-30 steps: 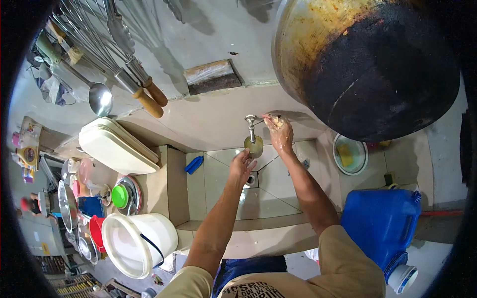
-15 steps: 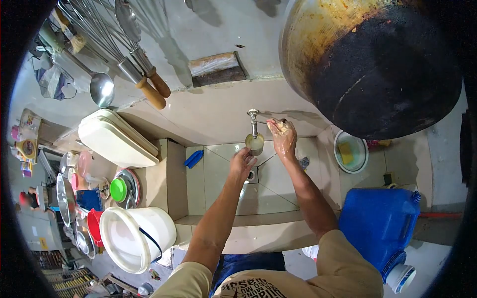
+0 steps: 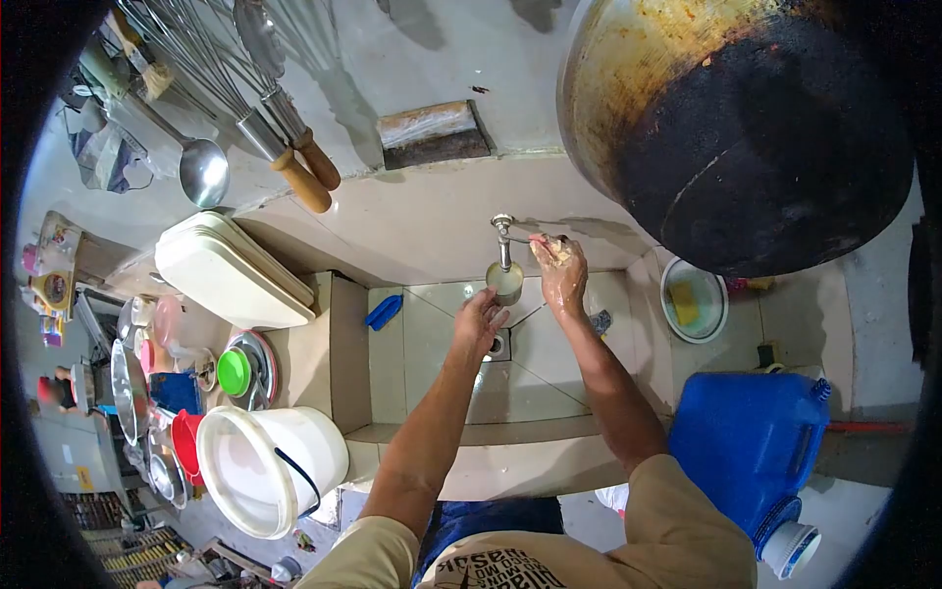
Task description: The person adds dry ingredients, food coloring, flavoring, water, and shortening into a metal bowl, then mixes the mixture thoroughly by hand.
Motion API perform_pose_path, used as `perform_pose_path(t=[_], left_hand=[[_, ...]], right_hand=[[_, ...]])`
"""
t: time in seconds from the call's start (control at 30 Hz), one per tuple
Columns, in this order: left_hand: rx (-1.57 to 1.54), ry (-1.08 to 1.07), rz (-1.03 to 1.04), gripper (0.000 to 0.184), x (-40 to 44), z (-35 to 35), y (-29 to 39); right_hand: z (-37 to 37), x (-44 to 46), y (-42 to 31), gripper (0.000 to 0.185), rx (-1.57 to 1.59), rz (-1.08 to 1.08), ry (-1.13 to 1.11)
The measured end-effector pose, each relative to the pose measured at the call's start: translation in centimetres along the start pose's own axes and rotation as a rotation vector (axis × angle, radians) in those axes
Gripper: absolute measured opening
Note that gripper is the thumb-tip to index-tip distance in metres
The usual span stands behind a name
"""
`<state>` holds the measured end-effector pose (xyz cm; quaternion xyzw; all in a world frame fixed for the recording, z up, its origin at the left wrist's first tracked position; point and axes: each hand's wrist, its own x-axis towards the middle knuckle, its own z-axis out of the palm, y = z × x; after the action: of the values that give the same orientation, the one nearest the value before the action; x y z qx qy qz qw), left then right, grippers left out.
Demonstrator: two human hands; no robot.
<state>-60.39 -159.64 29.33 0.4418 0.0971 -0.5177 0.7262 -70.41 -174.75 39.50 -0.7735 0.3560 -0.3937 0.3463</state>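
Note:
Over the tiled sink (image 3: 549, 388), my left hand (image 3: 478, 319) grips a small metal cup (image 3: 505, 286) by its side. The cup's mouth sits right under the spout of the faucet (image 3: 503, 245), and something pale shows inside it. My right hand (image 3: 560, 267) is at the faucet's side lever, its fingers closed around the end. Pale, dough-like paste clings to the back and fingers of that hand. Below my left hand, the sink's drain (image 3: 500, 345) is partly visible.
A blue brush (image 3: 384, 312) lies in the sink's left corner. White trays (image 3: 231, 273) and a white bucket (image 3: 270, 469) stand left. On the right are a bowl with a sponge (image 3: 694, 300) and a blue jug (image 3: 746, 447). A large blackened pot (image 3: 756, 147) hangs upper right.
Both hands stay in place, the left on the cup under the spout and the right at the lever. The view has shifted very slightly.

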Motion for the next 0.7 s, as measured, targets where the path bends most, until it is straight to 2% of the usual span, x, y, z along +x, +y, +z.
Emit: perform_pose_path(t=[0.2,0.6,0.7], left_hand=[[-0.012,-0.003,0.002,0.053,0.0,0.1,0.1],[-0.008,-0.018,0.006,0.055,0.4,-0.7,-0.2],[-0.014,-0.008,0.005,0.052,-0.1,-0.5,0.0]], right_hand=[[0.3,0.1,0.8,0.016,-0.067,-0.091,0.003],[0.3,-0.1,1.5,0.02,0.071,0.006,-0.049],[1.6,-0.8,3.4,0.027,0.636,0.286,0.045]])
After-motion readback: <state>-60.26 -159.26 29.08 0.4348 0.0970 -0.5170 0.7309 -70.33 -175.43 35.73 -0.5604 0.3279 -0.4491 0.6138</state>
